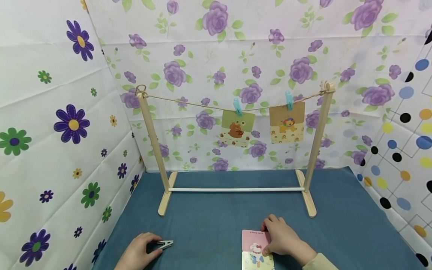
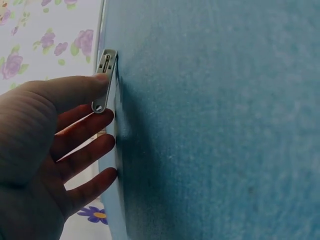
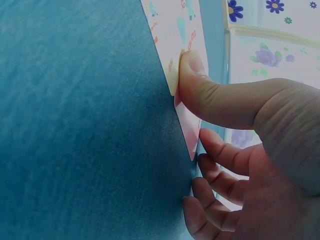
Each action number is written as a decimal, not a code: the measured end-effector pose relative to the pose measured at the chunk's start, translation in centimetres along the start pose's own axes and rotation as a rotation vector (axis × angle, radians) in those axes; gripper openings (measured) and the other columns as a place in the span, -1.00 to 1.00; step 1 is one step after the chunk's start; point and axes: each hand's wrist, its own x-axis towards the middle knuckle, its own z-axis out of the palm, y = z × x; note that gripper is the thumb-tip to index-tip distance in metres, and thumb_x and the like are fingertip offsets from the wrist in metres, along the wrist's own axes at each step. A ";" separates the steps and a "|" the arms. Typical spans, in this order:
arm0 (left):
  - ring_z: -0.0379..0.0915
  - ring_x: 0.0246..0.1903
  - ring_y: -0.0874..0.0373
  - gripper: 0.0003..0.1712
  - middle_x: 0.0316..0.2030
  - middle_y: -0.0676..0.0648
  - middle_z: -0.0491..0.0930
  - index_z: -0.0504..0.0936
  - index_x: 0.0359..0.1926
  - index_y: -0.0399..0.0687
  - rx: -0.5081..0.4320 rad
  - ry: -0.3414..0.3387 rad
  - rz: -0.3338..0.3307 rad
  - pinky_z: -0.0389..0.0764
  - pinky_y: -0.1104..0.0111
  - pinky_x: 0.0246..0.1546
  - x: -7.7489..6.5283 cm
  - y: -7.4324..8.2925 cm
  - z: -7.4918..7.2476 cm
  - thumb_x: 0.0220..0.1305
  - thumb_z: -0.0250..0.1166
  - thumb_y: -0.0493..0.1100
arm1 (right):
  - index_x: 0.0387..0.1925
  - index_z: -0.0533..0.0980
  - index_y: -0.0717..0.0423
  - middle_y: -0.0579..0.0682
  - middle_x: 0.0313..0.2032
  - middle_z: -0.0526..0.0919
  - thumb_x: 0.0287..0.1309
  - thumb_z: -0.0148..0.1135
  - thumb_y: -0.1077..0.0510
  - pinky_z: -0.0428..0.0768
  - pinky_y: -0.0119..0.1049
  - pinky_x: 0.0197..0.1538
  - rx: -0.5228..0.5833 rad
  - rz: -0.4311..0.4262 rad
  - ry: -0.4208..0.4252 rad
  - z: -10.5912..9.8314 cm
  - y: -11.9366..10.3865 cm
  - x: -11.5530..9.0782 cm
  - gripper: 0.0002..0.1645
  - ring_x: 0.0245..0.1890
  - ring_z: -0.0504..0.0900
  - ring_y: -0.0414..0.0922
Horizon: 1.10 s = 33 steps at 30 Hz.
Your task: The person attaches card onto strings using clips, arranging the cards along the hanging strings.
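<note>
My left hand [image 1: 139, 250], low on the left, pinches a pale grey clothespin [image 1: 166, 244] between thumb and index finger, just at the blue cloth. The left wrist view shows the same clothespin [image 2: 105, 80] under the thumb, the other fingers spread. On the right, a pink and cream card [image 1: 250, 242] with a white cartoon animal lies on the cloth. My right hand [image 1: 282, 237] grips its right edge; in the right wrist view the thumb presses the card [image 3: 175, 45] and the index fingertip touches its edge.
Behind the hands stands a wooden frame [image 1: 317, 142] with a white crossbar [image 1: 236, 189]. From its twine [image 1: 199, 104] hang a green bear card [image 1: 237, 127] and a brown lion card [image 1: 287, 123], under blue clothespins [image 1: 237, 107]. Patterned cloth walls surround the blue cloth [image 1: 209, 217].
</note>
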 end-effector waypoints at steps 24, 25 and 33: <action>0.65 -0.22 0.20 -0.67 -0.18 0.11 0.73 0.81 0.02 -0.04 -0.151 0.057 -0.159 0.71 0.30 -0.17 0.1 1.1 0.4 0.31 0.56 -0.02 | -0.15 0.55 -0.05 -0.05 -0.12 0.47 -0.42 0.92 0.03 0.60 0.03 -0.14 0.053 0.021 -0.018 0.2 0.1 0.1 -0.22 -0.19 0.44 -0.03; 0.65 -0.21 0.20 -0.66 -0.18 0.11 0.73 0.81 0.04 -0.04 -0.149 0.066 -0.167 0.72 0.30 -0.16 0.0 1.1 0.5 0.31 0.56 -0.03 | -0.15 0.55 -0.05 -0.05 -0.12 0.47 -0.42 0.92 0.03 0.60 0.03 -0.13 0.053 0.022 -0.019 0.2 0.1 0.1 -0.22 -0.19 0.44 -0.03; 0.64 -0.24 0.25 -0.69 -0.20 0.13 0.73 0.83 0.04 -0.01 -0.119 0.166 -0.210 0.72 0.26 -0.17 0.0 1.4 0.6 0.30 0.57 -0.10 | -0.14 0.54 -0.03 -0.07 -0.17 0.51 -0.40 0.91 0.04 0.62 0.08 -0.08 0.051 0.010 -0.020 0.0 -0.1 0.0 -0.21 -0.19 0.45 -0.03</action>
